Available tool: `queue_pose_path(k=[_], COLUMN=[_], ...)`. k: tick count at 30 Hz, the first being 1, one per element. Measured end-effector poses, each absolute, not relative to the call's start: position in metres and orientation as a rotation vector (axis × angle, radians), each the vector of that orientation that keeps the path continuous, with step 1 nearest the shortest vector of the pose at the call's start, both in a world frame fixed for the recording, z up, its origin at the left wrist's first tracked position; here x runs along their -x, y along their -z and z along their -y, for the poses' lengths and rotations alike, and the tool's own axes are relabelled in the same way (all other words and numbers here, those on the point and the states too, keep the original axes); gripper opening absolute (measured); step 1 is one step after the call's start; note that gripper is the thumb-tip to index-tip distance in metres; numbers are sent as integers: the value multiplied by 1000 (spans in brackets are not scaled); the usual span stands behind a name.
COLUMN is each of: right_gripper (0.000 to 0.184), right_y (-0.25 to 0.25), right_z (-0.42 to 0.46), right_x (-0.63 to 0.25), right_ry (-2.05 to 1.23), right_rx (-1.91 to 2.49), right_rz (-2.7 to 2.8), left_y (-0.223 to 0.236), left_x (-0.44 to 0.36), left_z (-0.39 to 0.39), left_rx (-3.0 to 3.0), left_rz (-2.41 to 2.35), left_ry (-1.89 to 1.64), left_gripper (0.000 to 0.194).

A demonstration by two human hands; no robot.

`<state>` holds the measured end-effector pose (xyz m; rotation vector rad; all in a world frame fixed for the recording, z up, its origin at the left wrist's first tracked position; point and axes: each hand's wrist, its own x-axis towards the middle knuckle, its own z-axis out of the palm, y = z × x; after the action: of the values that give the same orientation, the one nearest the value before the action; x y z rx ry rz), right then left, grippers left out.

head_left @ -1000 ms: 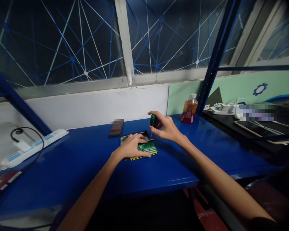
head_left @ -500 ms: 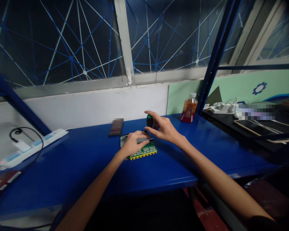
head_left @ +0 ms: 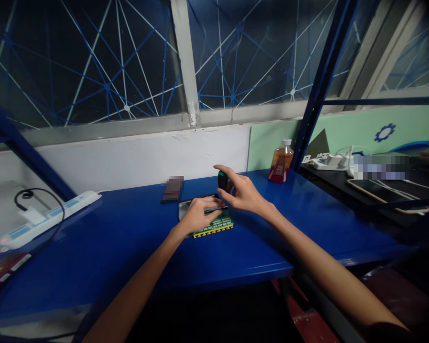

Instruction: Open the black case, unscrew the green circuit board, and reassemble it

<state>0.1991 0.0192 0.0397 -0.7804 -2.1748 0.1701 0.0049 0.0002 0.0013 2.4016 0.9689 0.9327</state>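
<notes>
My right hand (head_left: 243, 191) is around the black and green handle of an upright screwdriver (head_left: 222, 180). Its index finger is stretched out past the handle, and the other fingers are partly hidden behind. The shaft points down at the far edge of a green circuit board (head_left: 219, 223) with a yellow toothed front edge. My left hand (head_left: 197, 214) lies over the left part of the board, thumb on the near side and fingers across a grey metal strip, with its fingertips close to the screwdriver's tip. A grey casing (head_left: 183, 209) shows beside the left hand. The tip itself is hidden.
Behind the board lies a dark phone-like slab (head_left: 172, 189), partly blurred out. A bottle of amber-red drink (head_left: 281, 161) stands at the back right of the blue table (head_left: 128, 247). A white power strip (head_left: 53, 219) with cables lies left; a black side table (head_left: 357, 190) holds devices.
My hands stay almost in place. The right thumb and the screwdriver handle have shifted very slightly; the board and my left hand look nearly the same.
</notes>
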Motion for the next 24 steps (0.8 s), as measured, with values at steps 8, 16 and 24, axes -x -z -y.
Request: queue_pose_path(k=[8,16,24], right_gripper=[56,57,55], right_y=[-41,-41,-42], right_z=[-15,-16,-13], right_x=[-197,-198,-197], right_ry=[-59,-143,-121], right_rx=[834,788,800], right_rz=[2156,2168,2186], left_y=[-1,2,-1], left_x=[-7,-6,-6], left_z=[0,-2,-1], left_rx=[-2384,-2389,-2401], left_rz=[-981,-964,-961], left_ry=[-982,-936,-920], left_gripper=[23,26,29])
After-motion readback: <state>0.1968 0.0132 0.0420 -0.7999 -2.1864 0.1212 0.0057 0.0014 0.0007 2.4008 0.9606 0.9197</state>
